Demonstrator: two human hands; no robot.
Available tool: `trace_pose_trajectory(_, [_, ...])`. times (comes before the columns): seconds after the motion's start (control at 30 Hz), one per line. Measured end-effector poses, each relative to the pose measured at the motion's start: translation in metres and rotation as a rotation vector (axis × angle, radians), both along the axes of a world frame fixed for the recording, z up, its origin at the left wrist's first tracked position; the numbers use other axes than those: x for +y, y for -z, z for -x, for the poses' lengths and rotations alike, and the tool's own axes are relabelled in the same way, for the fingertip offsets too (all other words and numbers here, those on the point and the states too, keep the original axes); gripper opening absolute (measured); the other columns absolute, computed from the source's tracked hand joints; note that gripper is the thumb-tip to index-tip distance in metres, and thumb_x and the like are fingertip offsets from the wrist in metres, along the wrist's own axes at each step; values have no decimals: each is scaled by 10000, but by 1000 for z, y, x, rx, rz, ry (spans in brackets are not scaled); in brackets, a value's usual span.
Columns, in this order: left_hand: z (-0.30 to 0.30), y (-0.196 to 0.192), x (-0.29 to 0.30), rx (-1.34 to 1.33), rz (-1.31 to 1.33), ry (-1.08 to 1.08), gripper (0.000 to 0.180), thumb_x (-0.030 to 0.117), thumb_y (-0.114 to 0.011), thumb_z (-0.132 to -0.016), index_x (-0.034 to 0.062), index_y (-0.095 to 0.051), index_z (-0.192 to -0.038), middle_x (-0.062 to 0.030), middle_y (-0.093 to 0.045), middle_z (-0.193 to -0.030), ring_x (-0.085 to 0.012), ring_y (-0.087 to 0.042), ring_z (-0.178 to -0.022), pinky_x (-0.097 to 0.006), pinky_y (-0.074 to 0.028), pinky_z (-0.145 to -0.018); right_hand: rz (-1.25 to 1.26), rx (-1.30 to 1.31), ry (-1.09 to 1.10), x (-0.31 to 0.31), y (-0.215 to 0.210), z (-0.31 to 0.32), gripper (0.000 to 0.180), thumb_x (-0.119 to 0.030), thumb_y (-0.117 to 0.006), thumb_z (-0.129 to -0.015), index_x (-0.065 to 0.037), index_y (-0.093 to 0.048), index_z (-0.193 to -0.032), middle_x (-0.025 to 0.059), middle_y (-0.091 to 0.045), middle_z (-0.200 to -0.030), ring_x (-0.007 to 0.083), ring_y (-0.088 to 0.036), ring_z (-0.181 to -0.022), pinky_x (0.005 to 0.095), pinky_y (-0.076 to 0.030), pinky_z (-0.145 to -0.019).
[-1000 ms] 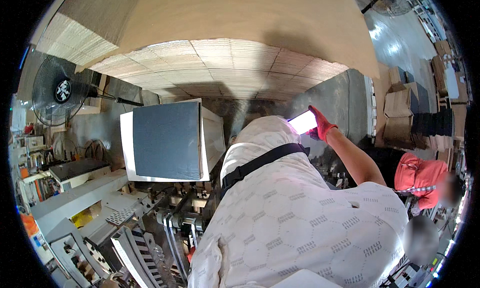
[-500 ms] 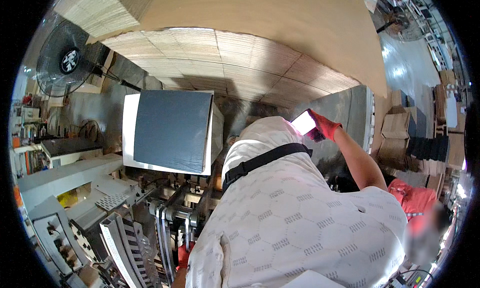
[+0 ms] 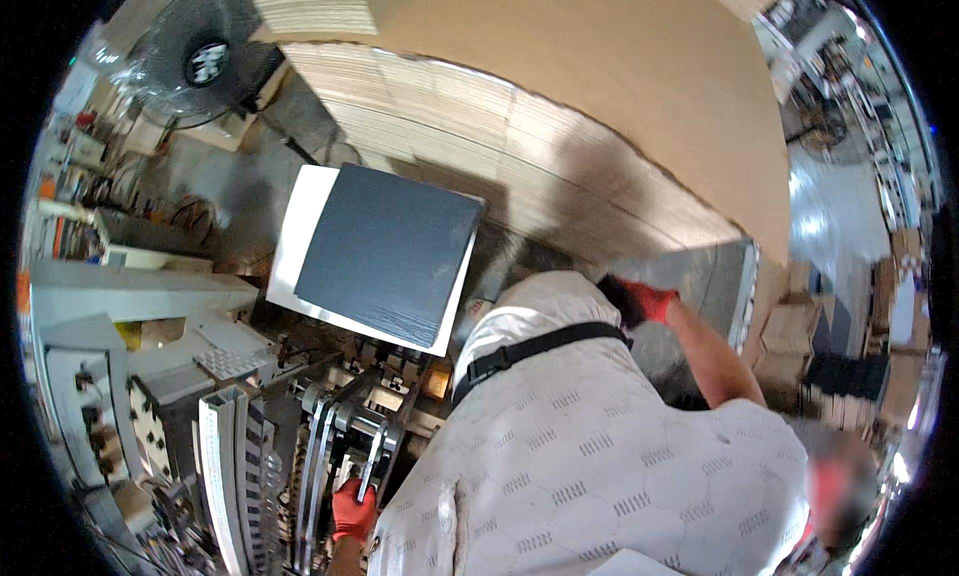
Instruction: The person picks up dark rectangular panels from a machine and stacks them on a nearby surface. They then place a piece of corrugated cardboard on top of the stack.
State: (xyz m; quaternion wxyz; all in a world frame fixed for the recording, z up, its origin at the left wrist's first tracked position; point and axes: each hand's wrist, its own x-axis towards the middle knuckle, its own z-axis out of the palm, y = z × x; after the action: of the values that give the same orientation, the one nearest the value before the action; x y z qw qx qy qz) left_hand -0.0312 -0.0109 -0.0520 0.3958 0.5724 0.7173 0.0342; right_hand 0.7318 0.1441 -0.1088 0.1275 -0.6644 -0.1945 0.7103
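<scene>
My left hand [image 3: 355,511], in a red glove, reaches down into the machine at the lower left. Its fingers close around the lower end of a shiny metal bar [image 3: 371,463]. At my right hip, my right hand [image 3: 651,302] wears a red glove with a dark palm. It is closed on a phone [image 3: 613,298], which shows only as a dark shape against the light trousers; its screen cannot be seen.
A dark grey sheet [image 3: 390,251] lies on a white stack [image 3: 292,256] ahead. Behind is a large pile of brown cardboard [image 3: 599,46]. A standing fan [image 3: 205,64] is at the far left, machine rails [image 3: 225,476] at the lower left. Another person [image 3: 839,486] appears at the lower right.
The view has swung, shifting the stack to the right. The phone's lit screen has gone from sight as my right hand turned at the hip. More of my left hand shows.
</scene>
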Motion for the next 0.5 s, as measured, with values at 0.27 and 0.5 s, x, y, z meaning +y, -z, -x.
trace_pose_trajectory(0.27, [-11, -16, -9, 165, -4, 16, 358, 413, -680, -824, 93, -748, -969, -189, -731, -869, -406, -709, -840, -486, -561, -748, -507, -1279, -1517, 110, -64, 96, 490, -463, -608, -951, -95, -613, -1275, 167, -689, -1264, 367, -684, -1078, 508, -504, -970])
trace_pose_trajectory(0.5, [-15, -29, 6, 172, -142, 38, 482, 569, -681, -819, 104, -734, -933, -197, -722, -897, -429, -682, -877, -510, -530, -751, -1660, -577, -1022, 249, -156, 241, 479, -292, -698, -943, -90, -570, -1357, 131, -677, -1159, 307, -667, -1053, 438, -530, -861])
